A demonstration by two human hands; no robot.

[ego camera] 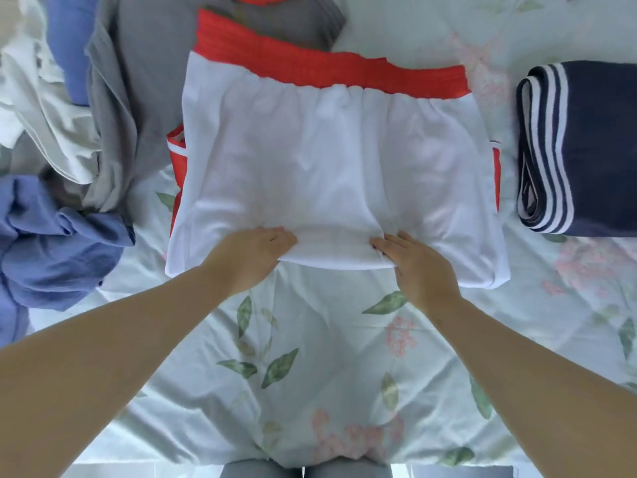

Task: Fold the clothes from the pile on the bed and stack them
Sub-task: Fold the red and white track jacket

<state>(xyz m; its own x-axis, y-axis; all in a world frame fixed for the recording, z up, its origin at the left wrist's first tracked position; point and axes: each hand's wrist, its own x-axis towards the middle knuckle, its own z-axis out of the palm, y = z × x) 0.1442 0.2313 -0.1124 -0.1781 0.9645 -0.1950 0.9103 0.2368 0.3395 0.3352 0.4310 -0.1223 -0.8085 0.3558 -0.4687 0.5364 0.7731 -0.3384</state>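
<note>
White shorts (pixel 327 160) with a red waistband (pixel 327 69) lie flat on the floral bedsheet (pixel 327 357), right in front of you. Your left hand (pixel 255 257) is on the near edge, fingers laid over the cloth and thumb hidden beneath, pinching that fold. Your right hand (pixel 413 267) mirrors it close by, gripping the same edge. Both bare arms reach straight forward, wrists low. The pile (pixel 103 132) of grey, blue and white clothes sits to the left, and a folded navy striped garment (pixel 593 146) lies to the right.
</note>
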